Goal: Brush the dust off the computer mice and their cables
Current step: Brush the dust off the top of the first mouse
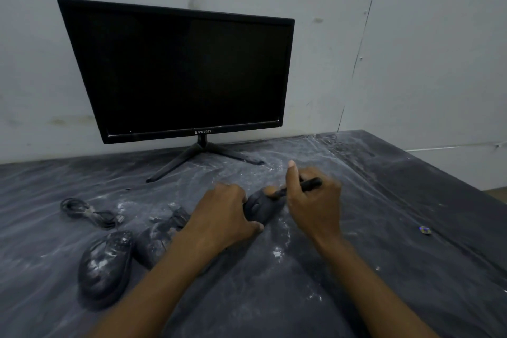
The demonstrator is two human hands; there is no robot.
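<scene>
My left hand [227,211] grips a black mouse [262,207] on the dusty table near the middle. My right hand [312,200] holds a black brush [310,184] by its handle, thumb raised, with the brush end lying on the far side of that mouse. Two more dusty black mice lie to the left: a large one [105,266] and a second [152,241] partly hidden behind my left forearm. A coiled black cable [87,212] with a USB plug lies further left. Another bundled cable [178,217] sits just behind my left wrist.
A black monitor [181,71] on a tripod stand [203,153] stands at the back against a grey wall. The table [384,228] is covered in dark plastic sheet smeared with white dust. A small shiny object [425,230] lies at the right. The table's right edge runs diagonally.
</scene>
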